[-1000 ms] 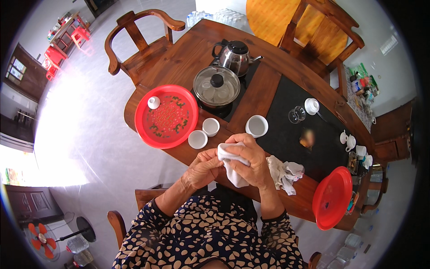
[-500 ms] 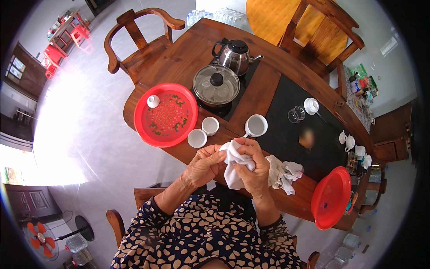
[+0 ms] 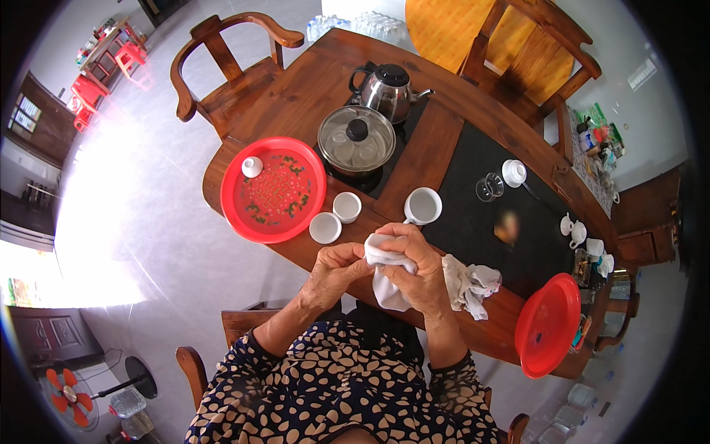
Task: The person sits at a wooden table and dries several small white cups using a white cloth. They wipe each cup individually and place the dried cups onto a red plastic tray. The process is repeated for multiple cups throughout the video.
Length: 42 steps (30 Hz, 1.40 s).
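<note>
The white cloth [image 3: 389,291] is held in front of the body, over the near edge of the counter [image 3: 296,103]. Expect light, soft, limp handling; grip folded layers, since a loose end is likely to sag. Whether it wraps a hard item cannot be told. The left hand [image 3: 329,277] pinches the cloth's left side, fingers nearly closed; the right hand [image 3: 421,280] curls partly bent fingers over the upper fold. Compared with the earlier frame, the cloth's top is smoother and less bunched.
</note>
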Available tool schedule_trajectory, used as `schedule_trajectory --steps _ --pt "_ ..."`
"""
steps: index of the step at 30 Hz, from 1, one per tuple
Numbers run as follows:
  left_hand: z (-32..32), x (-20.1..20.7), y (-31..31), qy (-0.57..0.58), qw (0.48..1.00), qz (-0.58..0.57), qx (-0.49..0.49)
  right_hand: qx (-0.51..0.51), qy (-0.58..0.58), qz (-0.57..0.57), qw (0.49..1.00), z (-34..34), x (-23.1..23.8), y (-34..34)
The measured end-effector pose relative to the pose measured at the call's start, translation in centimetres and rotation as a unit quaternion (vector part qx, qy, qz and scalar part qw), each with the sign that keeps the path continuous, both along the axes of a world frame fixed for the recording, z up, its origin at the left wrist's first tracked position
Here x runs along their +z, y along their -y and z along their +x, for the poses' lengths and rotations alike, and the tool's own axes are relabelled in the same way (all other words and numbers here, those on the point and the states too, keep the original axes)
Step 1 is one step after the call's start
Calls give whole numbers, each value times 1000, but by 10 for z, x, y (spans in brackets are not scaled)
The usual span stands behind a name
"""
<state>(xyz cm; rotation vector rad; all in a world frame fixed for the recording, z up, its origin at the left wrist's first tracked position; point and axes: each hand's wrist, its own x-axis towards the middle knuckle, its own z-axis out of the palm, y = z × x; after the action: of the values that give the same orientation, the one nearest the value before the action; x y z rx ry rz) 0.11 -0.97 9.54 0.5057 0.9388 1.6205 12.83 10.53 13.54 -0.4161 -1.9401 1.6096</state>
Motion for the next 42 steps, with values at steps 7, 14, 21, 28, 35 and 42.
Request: schedule_trajectory --steps 7,14,21,28,35,42 --pt "1 0 4 -20 1000 5 7 -120 50 -183 974 -5 -8 5" --pt "5 -13 -3 175 979 98 38 -138 -48 -339 929 -13 -29 18" --pt "9 -27 -11 203 972 45 112 -161 32 -260 952 -14 -34 29" --pt "-2 -27 -16 158 976 -55 141 -153 37 109 982 -12 -34 45" --pt "10 -33 -11 182 976 9 122 -195 58 335 920 -28 -21 19" --pt "4 -13 -9 266 958 27 99 -167 -15 404 900 -24 -34 24"
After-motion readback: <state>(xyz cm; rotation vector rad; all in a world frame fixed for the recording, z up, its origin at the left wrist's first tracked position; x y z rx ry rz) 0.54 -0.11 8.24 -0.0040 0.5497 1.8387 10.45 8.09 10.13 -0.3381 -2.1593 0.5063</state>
